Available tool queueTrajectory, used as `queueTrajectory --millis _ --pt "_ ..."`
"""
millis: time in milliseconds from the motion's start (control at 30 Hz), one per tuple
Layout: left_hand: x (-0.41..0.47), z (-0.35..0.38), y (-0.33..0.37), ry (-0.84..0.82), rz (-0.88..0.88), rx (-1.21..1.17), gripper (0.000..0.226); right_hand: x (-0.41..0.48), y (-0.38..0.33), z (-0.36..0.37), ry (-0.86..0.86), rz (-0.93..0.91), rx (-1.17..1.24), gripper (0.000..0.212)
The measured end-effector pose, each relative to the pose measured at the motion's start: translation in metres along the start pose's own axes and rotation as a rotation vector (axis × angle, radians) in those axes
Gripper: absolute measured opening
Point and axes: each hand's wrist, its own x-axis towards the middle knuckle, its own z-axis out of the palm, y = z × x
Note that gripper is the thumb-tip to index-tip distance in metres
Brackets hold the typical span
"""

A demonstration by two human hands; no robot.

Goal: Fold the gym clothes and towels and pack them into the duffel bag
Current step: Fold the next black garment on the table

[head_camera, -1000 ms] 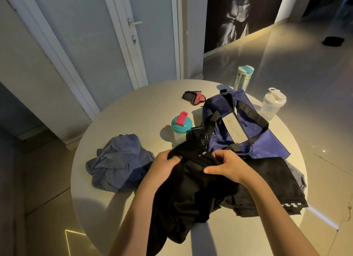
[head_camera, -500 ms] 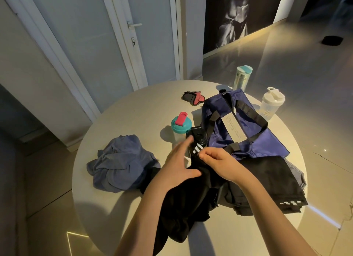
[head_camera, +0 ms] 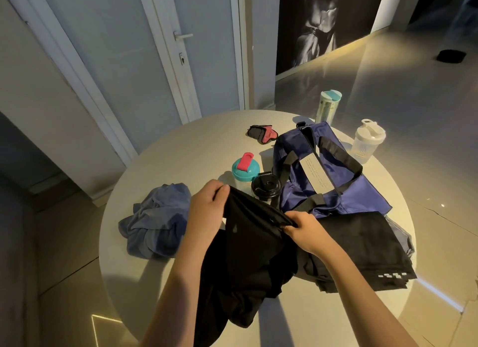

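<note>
Black garment point(head_camera: 248, 243): its upper edge is now pulled out into a taut line between the two hands, where a second ago it was bunched under hands held close together; the rest hangs slack over the near rim of the bench point(head_camera: 196, 150).
Change in the hands: they have drawn apart along that edge, the left going up and to the left, the right down and to the right.
Meaning for the task: the person seems to have found an edge and opened the piece out for its first fold. It is not yet flat, folded or packed.
Left hand point(head_camera: 207, 209): closed round one end of the edge, fingers curled over the cloth, the thumb side hidden.
Right hand point(head_camera: 305, 230): pinching the other end, fingers curled tight on the fabric.
Duffel bag point(head_camera: 336, 191): navy, lying on the bench just beyond the hands with its black straps slack. Whether its zip is open cannot be told.
Folded black piece point(head_camera: 362, 248): lies flat beside the bag, under the right forearm's far side, not yet packed.
Blue cloth point(head_camera: 157, 217): crumpled on the bench to the left, untouched.
</note>
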Motion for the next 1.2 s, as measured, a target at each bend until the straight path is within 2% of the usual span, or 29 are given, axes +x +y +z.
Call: queueTrajectory --millis 100,167,233,300,400,467,500,567,600,700,800,900,1100,1200 --pt "0.003 -0.013 -0.009 0.093 -0.058 0.017 0.020 -0.002 -0.003 0.001 -0.011 -0.011 0.173 0.015" --pt "0.004 -0.017 -0.018 0.065 -0.119 0.093 0.021 -0.005 -0.012 -0.001 -0.042 -0.052 0.313 0.017" --pt "0.002 -0.019 -0.026 -0.048 -0.155 0.146 0.020 -0.007 -0.023 -0.004 -0.052 -0.074 0.405 0.025" --pt "-0.005 -0.019 -0.025 -0.250 -0.196 0.131 0.019 -0.008 -0.029 -0.007 -0.058 -0.060 0.463 0.035" --pt "-0.015 -0.011 -0.016 -0.543 -0.238 0.103 0.050 -0.008 -0.035 -0.012 -0.102 -0.101 0.416 0.048" --pt "-0.018 -0.002 -0.009 -0.602 -0.220 0.074 0.061 -0.009 -0.041 -0.013 -0.125 -0.143 0.382 0.047" --pt "-0.019 0.003 -0.005 -0.607 -0.191 0.060 0.051 -0.010 -0.043 -0.013 -0.133 -0.150 0.367 0.046" --pt "-0.020 0.004 0.005 -0.554 -0.142 0.030 0.013 -0.011 -0.042 -0.015 -0.133 -0.150 0.324 0.046" --pt "-0.019 0.001 0.010 -0.499 -0.123 0.020 0.004 -0.012 -0.039 -0.018 -0.131 -0.146 0.297 0.044" --pt "-0.012 -0.013 0.013 -0.396 -0.058 0.013 0.013 -0.019 -0.027 -0.027 -0.216 -0.125 0.224 0.029" --pt "-0.008 -0.020 0.018 -0.346 -0.091 -0.043 0.018 -0.022 -0.019 -0.028 -0.273 -0.119 0.148 0.040" --pt "-0.006 -0.024 0.025 -0.180 -0.100 -0.040 0.021 -0.022 -0.012 -0.026 -0.161 -0.141 0.023 0.032" --pt "-0.012 -0.041 0.033 0.049 -0.114 -0.014 0.021 -0.028 0.007 -0.027 0.014 -0.103 -0.203 0.020" --pt "-0.017 -0.051 0.030 0.128 -0.138 -0.014 0.026 -0.034 0.014 -0.031 0.055 -0.124 -0.126 0.020"
